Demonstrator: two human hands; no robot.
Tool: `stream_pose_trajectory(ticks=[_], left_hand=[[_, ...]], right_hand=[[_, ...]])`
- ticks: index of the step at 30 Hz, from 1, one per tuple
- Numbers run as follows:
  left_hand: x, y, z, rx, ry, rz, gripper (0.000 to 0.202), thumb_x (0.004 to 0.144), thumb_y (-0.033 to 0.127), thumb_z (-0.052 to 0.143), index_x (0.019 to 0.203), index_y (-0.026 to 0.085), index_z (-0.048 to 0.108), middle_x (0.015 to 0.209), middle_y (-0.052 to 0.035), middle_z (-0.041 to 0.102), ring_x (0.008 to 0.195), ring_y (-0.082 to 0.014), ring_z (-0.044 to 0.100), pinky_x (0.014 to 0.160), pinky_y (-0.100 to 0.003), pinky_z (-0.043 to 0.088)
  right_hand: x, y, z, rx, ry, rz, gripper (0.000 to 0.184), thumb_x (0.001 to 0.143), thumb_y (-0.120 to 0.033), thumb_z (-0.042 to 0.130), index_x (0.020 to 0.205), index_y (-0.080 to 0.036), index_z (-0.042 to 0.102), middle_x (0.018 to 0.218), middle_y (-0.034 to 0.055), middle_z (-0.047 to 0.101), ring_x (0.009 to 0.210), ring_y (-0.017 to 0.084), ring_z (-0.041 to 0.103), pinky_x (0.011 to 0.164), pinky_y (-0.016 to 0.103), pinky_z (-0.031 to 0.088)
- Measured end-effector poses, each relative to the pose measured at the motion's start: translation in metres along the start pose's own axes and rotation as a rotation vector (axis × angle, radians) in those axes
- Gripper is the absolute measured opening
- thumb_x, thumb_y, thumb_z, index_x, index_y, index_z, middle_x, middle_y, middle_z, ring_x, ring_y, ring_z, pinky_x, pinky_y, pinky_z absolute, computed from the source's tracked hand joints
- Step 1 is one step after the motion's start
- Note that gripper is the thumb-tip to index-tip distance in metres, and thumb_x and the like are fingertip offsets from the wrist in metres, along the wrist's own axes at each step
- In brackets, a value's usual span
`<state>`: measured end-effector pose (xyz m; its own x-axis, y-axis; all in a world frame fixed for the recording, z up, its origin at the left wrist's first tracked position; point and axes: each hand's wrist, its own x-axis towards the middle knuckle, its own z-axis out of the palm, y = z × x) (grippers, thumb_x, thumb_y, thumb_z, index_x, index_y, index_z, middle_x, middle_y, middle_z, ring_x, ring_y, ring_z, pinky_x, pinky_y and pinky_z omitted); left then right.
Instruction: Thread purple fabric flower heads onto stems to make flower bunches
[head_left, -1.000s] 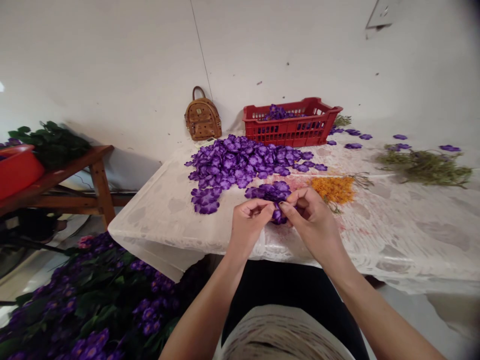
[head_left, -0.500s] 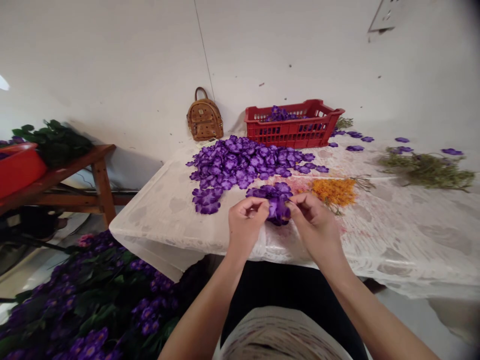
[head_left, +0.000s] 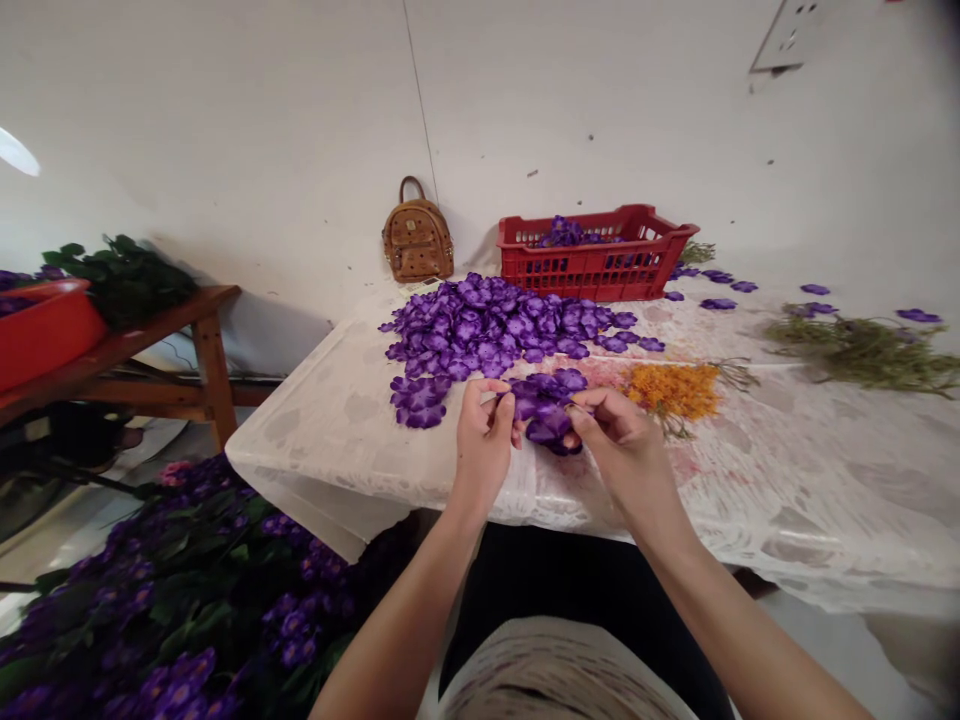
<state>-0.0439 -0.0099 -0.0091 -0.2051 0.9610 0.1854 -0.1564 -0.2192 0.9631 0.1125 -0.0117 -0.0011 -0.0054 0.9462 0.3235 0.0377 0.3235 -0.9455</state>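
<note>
Near the table's front edge, my left hand is closed in a pinch on the edge of a purple artificial flower piece. Facing it, my right hand pinches a thin flower stem; its tip is too small to make out clearly. Just below and behind the fingers lies a small group of purple flower pieces. A large heap of the same flat petal pieces spreads beyond both hands. To the right of my right hand rests a bunch of orange-yellow flower centres on thin greenish stems.
A red crate holding purple flowers stands against the wall beside a brown backpack. Green stems lie at the right of the white-covered table. Finished-looking purple flowers with leaves fill the floor at left.
My left hand has shifted slightly left, away from my right hand, and the flower piece has turned between them. The whole view has swung a little to the left.
</note>
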Motion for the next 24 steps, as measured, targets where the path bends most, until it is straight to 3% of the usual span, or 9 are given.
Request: stream_pose_trajectory(ticks=[2,5,10,15,17,20,22,24], left_hand=[[0.000,0.001,-0.004,0.062,-0.047,0.044,0.025,0.092,0.040,0.067,0.108,0.021,0.060,0.065,0.0039,0.059,0.055,-0.0102,0.054,0.054,-0.021,0.043],[-0.002,0.006,-0.011,0.171,-0.118,0.042,0.021,0.093,0.036,0.065,0.100,0.019,0.075,0.072,-0.0018,0.067,0.063,-0.0121,0.059,0.059,-0.023,0.046],[-0.005,0.012,-0.008,0.169,-0.166,-0.015,0.026,0.083,0.034,0.077,0.104,0.019,0.079,0.103,-0.0080,0.077,0.085,-0.0177,0.068,0.075,-0.028,0.053],[-0.001,0.014,-0.007,0.230,-0.164,0.079,0.017,0.081,0.034,0.077,0.081,0.017,0.074,0.081,-0.0037,0.072,0.074,-0.0155,0.064,0.069,-0.025,0.049],[0.005,0.017,-0.019,0.313,-0.101,0.128,0.019,0.084,0.035,0.074,0.076,0.018,0.071,0.074,-0.0017,0.068,0.068,-0.0145,0.059,0.065,-0.025,0.046],[0.018,0.024,-0.052,0.626,0.116,0.228,0.019,0.085,0.036,0.073,0.076,0.020,0.071,0.074,-0.0036,0.068,0.069,-0.0181,0.059,0.070,-0.030,0.047],[0.029,0.027,-0.078,0.948,0.246,0.253,0.015,0.086,0.035,0.071,0.082,0.021,0.074,0.087,-0.0090,0.071,0.088,-0.0270,0.064,0.084,-0.039,0.049],[0.037,0.028,-0.098,1.238,0.329,0.202,0.020,0.087,0.033,0.069,0.101,0.021,0.077,0.112,-0.0155,0.071,0.114,-0.0377,0.059,0.099,-0.052,0.045]], right_hand=[[0.001,0.001,0.001,0.018,-0.005,0.005,0.013,0.092,-0.037,0.068,0.088,-0.025,0.065,0.071,-0.0022,0.064,0.058,0.015,0.061,0.060,0.030,0.050],[0.002,0.001,0.002,0.064,-0.019,0.010,0.014,0.090,-0.038,0.070,0.087,-0.025,0.066,0.069,-0.0030,0.063,0.058,0.014,0.061,0.059,0.029,0.050],[0.002,0.001,0.007,0.136,-0.081,0.041,0.019,0.090,-0.041,0.072,0.086,-0.024,0.067,0.067,-0.0034,0.063,0.058,0.013,0.059,0.059,0.026,0.048],[0.002,0.000,0.008,0.190,-0.097,0.110,0.023,0.087,-0.046,0.076,0.089,-0.023,0.070,0.066,-0.0034,0.063,0.059,0.012,0.059,0.059,0.026,0.048],[0.002,-0.003,0.008,0.240,-0.092,0.162,0.026,0.084,-0.047,0.078,0.093,-0.023,0.073,0.070,-0.0021,0.066,0.061,0.012,0.060,0.062,0.026,0.050],[0.001,-0.007,0.005,0.370,-0.100,0.263,0.028,0.081,-0.045,0.080,0.099,-0.024,0.075,0.082,0.0009,0.071,0.067,0.013,0.063,0.071,0.030,0.056],[0.001,-0.009,0.004,0.457,-0.110,0.314,0.027,0.079,-0.040,0.082,0.100,-0.024,0.076,0.086,0.0017,0.073,0.070,0.013,0.064,0.077,0.032,0.058],[0.001,-0.009,0.002,0.505,-0.119,0.333,0.025,0.080,-0.036,0.082,0.101,-0.025,0.077,0.089,0.0018,0.075,0.072,0.012,0.065,0.080,0.032,0.058]])
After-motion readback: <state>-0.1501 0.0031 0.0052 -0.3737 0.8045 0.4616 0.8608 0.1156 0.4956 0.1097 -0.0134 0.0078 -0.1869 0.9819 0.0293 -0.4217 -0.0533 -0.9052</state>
